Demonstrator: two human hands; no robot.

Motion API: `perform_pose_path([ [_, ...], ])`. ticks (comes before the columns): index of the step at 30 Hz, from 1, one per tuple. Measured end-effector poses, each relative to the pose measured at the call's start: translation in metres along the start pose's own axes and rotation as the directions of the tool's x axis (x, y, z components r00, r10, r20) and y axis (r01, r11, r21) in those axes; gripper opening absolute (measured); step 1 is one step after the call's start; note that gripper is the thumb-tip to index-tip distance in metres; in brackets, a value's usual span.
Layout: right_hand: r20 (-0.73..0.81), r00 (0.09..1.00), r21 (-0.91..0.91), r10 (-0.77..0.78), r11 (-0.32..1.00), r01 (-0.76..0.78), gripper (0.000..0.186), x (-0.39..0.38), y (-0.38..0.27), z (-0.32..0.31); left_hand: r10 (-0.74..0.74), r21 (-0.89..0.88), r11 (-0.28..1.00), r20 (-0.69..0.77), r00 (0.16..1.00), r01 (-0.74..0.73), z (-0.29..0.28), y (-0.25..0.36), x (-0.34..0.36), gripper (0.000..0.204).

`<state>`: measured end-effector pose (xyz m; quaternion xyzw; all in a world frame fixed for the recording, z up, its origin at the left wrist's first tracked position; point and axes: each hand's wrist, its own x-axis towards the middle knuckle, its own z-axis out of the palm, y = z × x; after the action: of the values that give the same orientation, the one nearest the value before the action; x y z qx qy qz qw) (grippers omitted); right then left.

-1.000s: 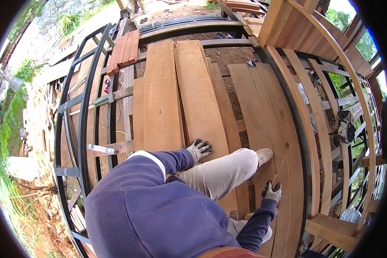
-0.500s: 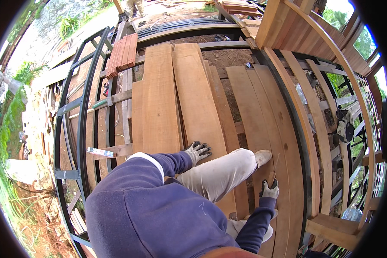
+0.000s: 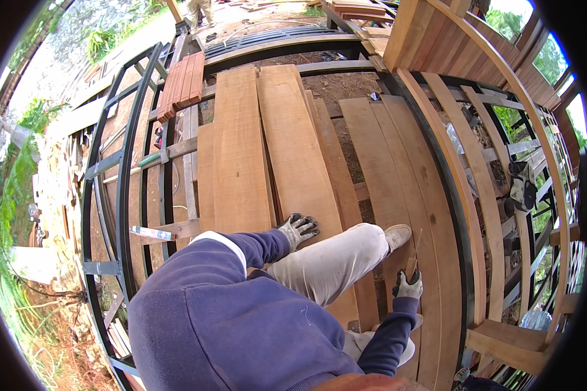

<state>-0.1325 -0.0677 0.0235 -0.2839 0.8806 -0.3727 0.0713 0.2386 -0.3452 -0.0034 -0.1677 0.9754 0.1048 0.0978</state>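
Gloves (image 3: 411,289) of pale grey with black fingers cover the person's hands, which are well apart. The left hand (image 3: 299,229) lies flat with its fingers spread on a wide, light-brown wooden plank (image 3: 298,156). The right hand (image 3: 408,285) is closed around a slender tool with a brown handle and thin shaft (image 3: 411,265), which points away over smooth, darker-brown boards (image 3: 391,169) on the right; whether its tip touches them cannot be told. Between the hands, a bent leg in off-white trousers (image 3: 336,260) ends in a beige shoe (image 3: 398,236) on those boards. A second light-brown plank (image 3: 241,156) lies just left of the first. Farther left are a white printed tube (image 3: 151,232) and a black metal frame (image 3: 130,163). Stacked reddish-brown boards (image 3: 184,81) lie at the far left; a clear plastic bottle (image 3: 537,319) is at the near right.
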Motion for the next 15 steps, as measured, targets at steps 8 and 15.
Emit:
perform_pose_path([
  [8,0.016,1.0,-0.005,-0.005,1.0,0.005,0.023,-0.0003,-0.0014,-0.0016,-0.003,-0.002,1.0,-0.002,1.0,0.003,-0.0038,0.0009,-0.0006,0.068],
  [15,0.021,0.999,-0.004,-0.025,1.0,0.025,0.026,-0.0005,-0.0036,-0.0025,-0.009,-0.019,1.0,0.019,1.0,0.009,-0.0071,0.0019,-0.0002,0.07],
])
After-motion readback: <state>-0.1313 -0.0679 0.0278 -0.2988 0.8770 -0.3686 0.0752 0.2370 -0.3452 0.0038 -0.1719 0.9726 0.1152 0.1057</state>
